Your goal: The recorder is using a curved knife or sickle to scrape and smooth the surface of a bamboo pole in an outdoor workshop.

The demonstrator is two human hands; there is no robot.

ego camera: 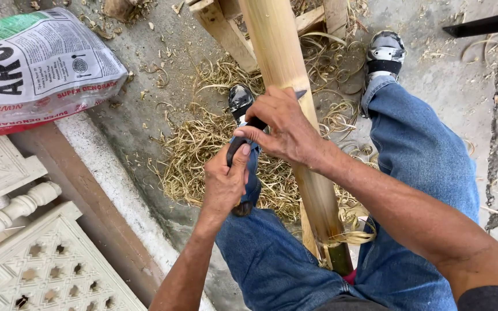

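A: Bamboo pole [286, 98], pale where it is stripped, runs from between the knees up to a wooden frame [226, 29]. Green skin shows only at the near end by the lap. A knife [260, 122] lies across it.

B: Hands?

A: Left hand [226, 184], grip clamped on the dark handle. Right hand [283, 129] lies over the blade's back, fingers curled shut on it, tip [301, 93] poking out past the knuckles.

B: What could go wrong?

A: My guess: the blade catches on a node, jumps, and the right fingers slide onto the edge. (I can't tell which way the edge faces; the hand hides it.) If it skids towards the body, the jeans [427, 173] on the thighs are right there.

B: And the pole?

A: It may roll, since only the legs and the frame seem to steady it.

B: Ground?

A: Shavings [203, 150] piled thick around both shoes [384, 55]; loose footing on the concrete. A printed sack [36, 69] and white fretwork panels [47, 270] sit well apart, left.
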